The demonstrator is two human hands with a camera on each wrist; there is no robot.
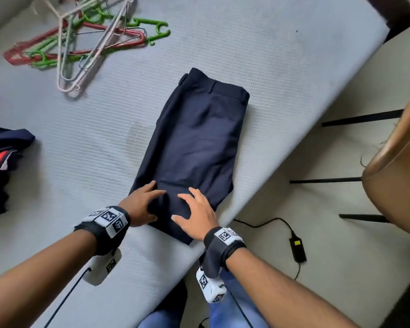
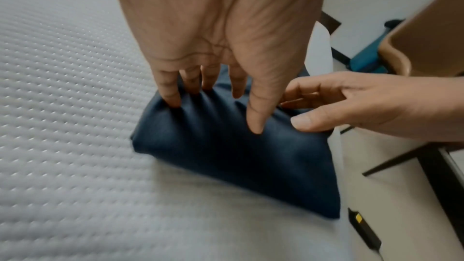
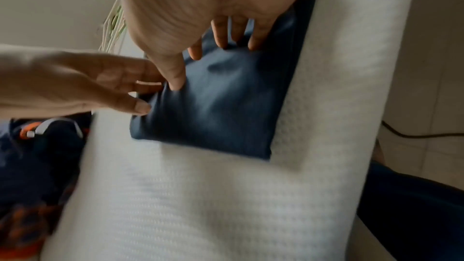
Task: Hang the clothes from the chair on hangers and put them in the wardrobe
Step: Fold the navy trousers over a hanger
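Note:
Folded navy trousers (image 1: 199, 138) lie on the pale grey mattress (image 1: 282, 55), waistband at the far end. My left hand (image 1: 145, 202) rests on the near left corner of the trousers (image 2: 238, 162), its fingertips (image 2: 173, 100) denting the cloth. My right hand (image 1: 194, 211) lies flat with spread fingers on the near right part. In the right wrist view its fingers (image 3: 220, 37) press the trousers (image 3: 220, 110). Neither hand grips the fabric. A tangle of red, green and pale hangers (image 1: 81, 39) lies at the far left of the mattress.
A heap of dark clothes with red and orange parts (image 1: 3, 162) sits at the mattress's left edge. A tan chair (image 1: 398, 162) with black legs stands on the floor to the right. A black charger with its cable (image 1: 297, 248) lies on the floor beside the mattress.

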